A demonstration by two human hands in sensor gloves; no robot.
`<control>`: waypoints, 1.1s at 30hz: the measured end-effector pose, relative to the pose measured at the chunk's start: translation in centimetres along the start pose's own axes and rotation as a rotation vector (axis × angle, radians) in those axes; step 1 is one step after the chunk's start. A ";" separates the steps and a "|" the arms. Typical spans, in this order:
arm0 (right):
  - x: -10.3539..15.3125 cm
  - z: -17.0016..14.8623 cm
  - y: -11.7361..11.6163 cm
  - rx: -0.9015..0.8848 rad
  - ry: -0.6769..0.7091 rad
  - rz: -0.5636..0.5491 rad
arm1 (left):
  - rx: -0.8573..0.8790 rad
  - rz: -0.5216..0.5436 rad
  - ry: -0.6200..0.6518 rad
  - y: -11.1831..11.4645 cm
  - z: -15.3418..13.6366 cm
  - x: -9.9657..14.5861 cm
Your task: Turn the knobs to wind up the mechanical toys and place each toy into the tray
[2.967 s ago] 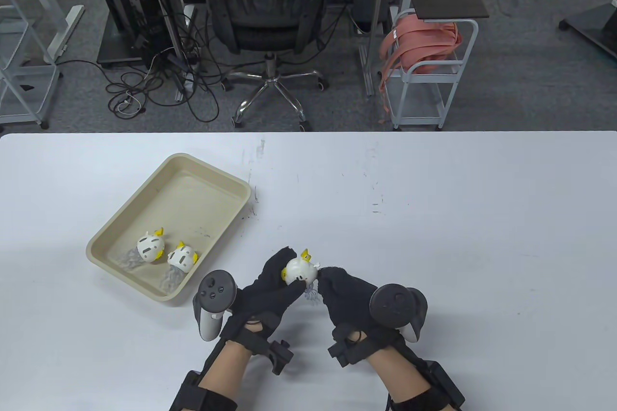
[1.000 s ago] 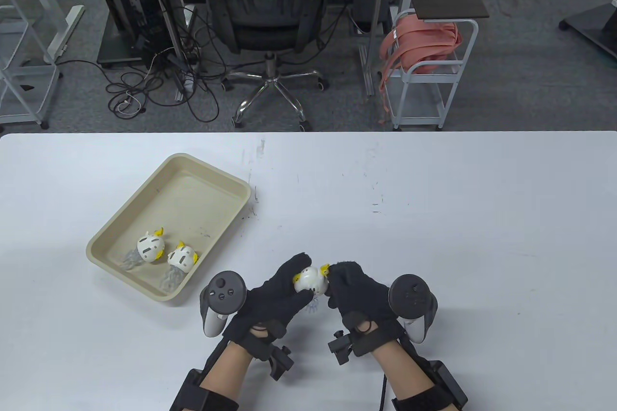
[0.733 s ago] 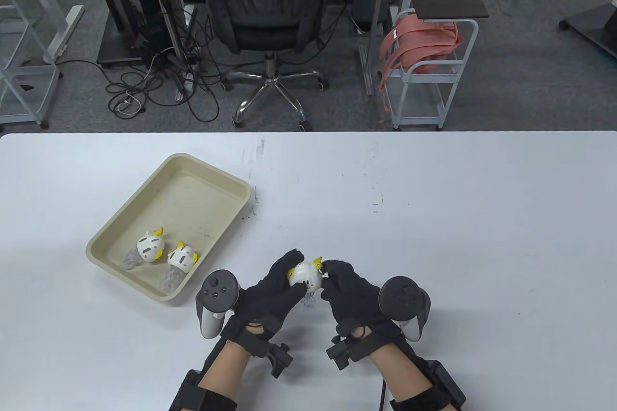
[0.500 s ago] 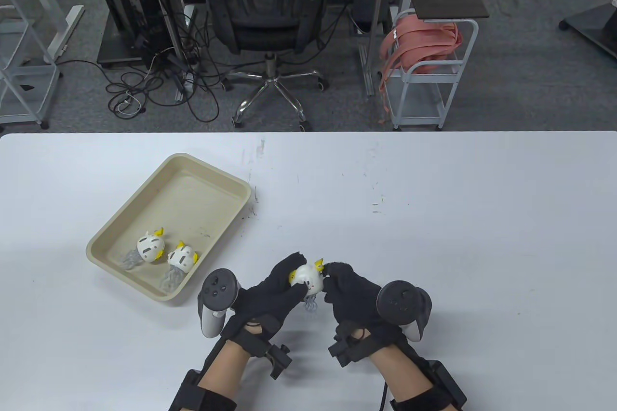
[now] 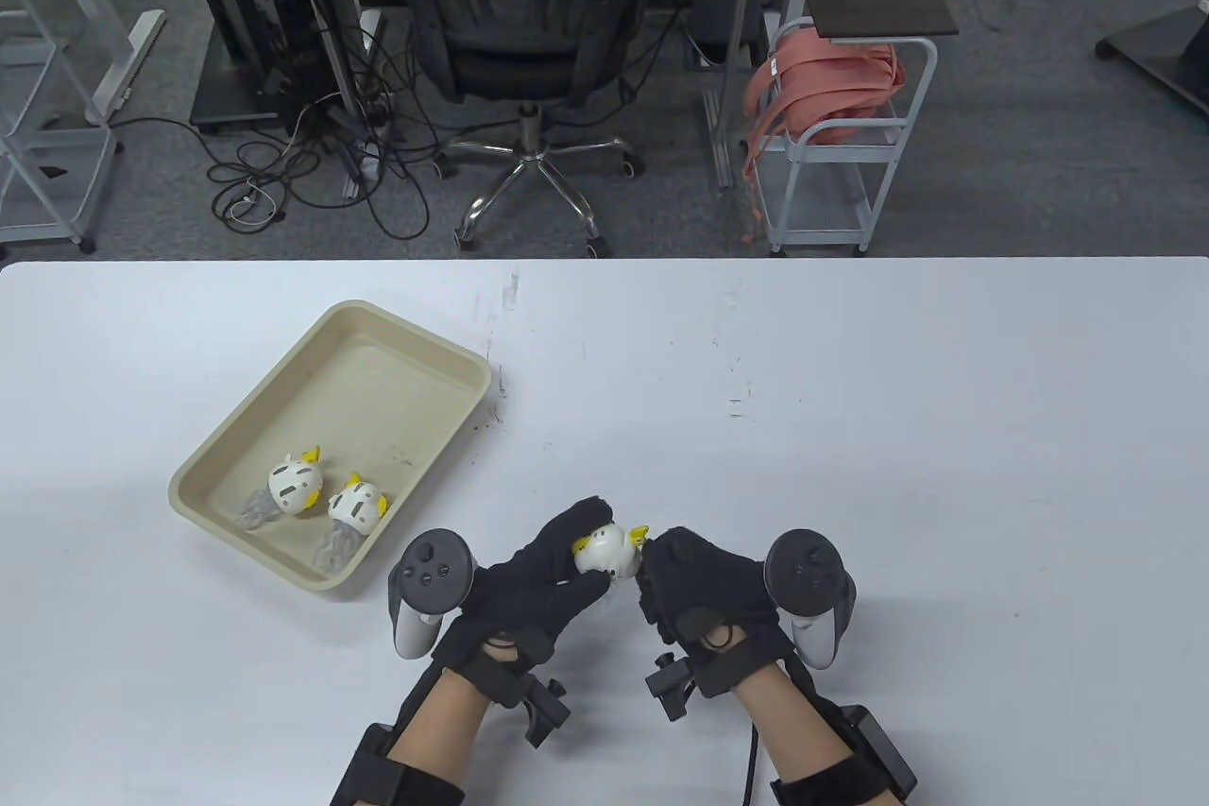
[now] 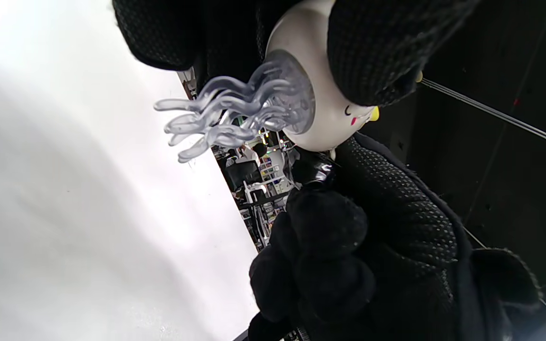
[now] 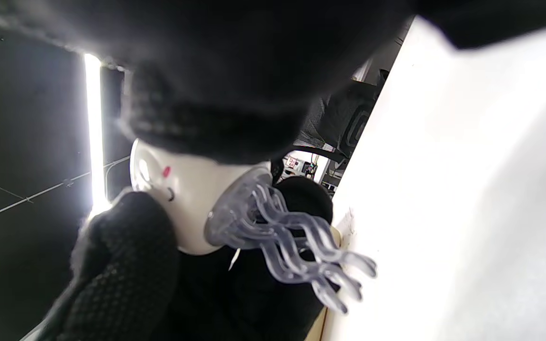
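Observation:
A white jellyfish toy (image 5: 607, 551) with yellow fins and clear wavy tentacles (image 6: 235, 111) is held above the table's front middle. My left hand (image 5: 553, 565) grips its round body from the left. My right hand (image 5: 685, 570) is curled against the toy's right side, its fingers at the knob, which stays hidden. The right wrist view shows the white body (image 7: 183, 203) and its tentacles (image 7: 296, 246) under my glove. Two more jellyfish toys (image 5: 293, 483) (image 5: 356, 504) lie in the near corner of the beige tray (image 5: 416, 343) at the left.
The white table (image 5: 897, 428) stretches right and back of my hands. Beyond its far edge stand an office chair (image 5: 524, 22), a white cart with pink straps (image 5: 831, 88) and cables on the floor.
Both hands kept hold of the toy and twisted it back and forth; the yellow fin now points right and my right hand has rolled slightly right. The tray toys did not move.

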State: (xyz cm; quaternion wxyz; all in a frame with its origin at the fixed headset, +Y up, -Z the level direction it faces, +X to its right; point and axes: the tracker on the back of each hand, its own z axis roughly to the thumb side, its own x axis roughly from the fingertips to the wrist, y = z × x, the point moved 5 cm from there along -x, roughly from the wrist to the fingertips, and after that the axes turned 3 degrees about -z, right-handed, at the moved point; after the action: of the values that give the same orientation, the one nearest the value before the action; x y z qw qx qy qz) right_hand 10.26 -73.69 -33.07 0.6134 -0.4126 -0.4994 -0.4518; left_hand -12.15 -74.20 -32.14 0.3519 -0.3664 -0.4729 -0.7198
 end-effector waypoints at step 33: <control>0.8 3.2 -1.5 0.192 0.232 0.014 | 0.087 0.049 -0.054 -0.5 -1.1 0.2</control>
State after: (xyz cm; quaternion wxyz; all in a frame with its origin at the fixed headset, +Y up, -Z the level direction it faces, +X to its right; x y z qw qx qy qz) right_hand 8.09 -71.18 -31.66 0.7068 -0.3005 -0.4631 -0.4424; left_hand -12.93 -75.08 -32.46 0.3722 -0.3817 -0.5042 -0.6794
